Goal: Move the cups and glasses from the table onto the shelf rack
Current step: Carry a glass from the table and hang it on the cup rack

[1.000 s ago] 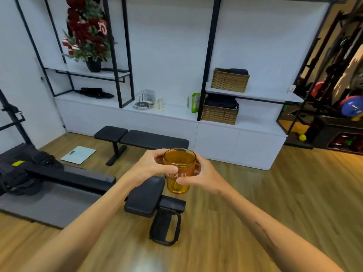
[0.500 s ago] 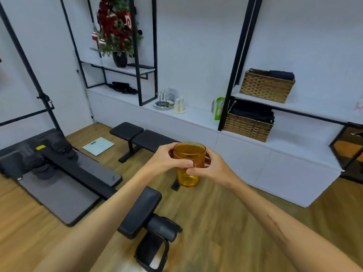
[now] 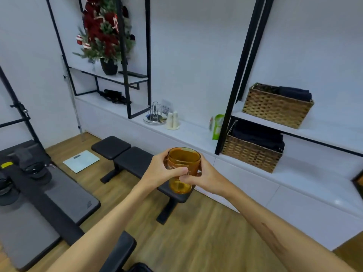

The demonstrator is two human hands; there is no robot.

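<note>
An amber glass [image 3: 183, 160] with pale lettering is held upright in mid-air at the centre of the view. My left hand [image 3: 161, 171] grips its left side, thumb across the front. My right hand [image 3: 204, 176] grips the right side, and its fingertips meet the left thumb on the front of the glass. Ahead, on the long white ledge [image 3: 196, 134] of the black-framed shelf unit, stands a small wire cup rack [image 3: 155, 112] on a round tray. No table is in view.
A black padded bench [image 3: 135, 160] stands on the wood floor between me and the ledge. Exercise gear [image 3: 39, 185] lies at the left. Wicker baskets [image 3: 253, 152] with dark cloth fill the right shelves. Two cream shakers [image 3: 172, 119] and a green packet [image 3: 218, 126] sit on the ledge.
The view has closed in on the white ledge and shelf unit, which now look larger. Both hands have kept their hold on the amber glass at the centre.
</note>
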